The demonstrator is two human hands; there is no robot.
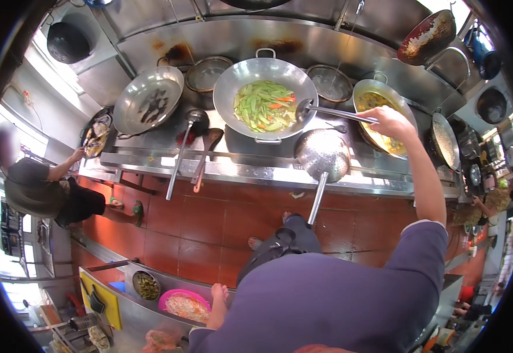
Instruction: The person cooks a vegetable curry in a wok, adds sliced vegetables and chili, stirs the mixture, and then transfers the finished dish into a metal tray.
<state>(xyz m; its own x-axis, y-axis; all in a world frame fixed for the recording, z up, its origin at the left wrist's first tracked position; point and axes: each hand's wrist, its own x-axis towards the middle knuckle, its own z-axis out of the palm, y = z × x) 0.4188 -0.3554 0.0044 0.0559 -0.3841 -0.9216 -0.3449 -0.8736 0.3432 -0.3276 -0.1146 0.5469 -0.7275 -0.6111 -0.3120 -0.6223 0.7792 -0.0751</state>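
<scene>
My right hand (391,122) grips the handle of a metal ladle (342,113). The ladle's bowl rests inside the right wall of a large two-handled wok (265,61), beside sliced green vegetables and orange-red pieces (263,103) in liquid. Below the wok, a perforated metal strainer (322,154) lies with its handle sticking out past the stove's front edge. Behind me on the left, my left hand (220,293) is at the rear counter's edge, next to a pink bowl (164,301) of shredded vegetables. Its fingers look curled; whether they grip the edge cannot be told.
Left on the stove are a tilted wok (124,108), a second ladle (197,117) and a spatula (210,139). A wok with yellowish food (367,88) stands right. Pans hang above. A person (40,189) works at far left; another (499,203) is far right.
</scene>
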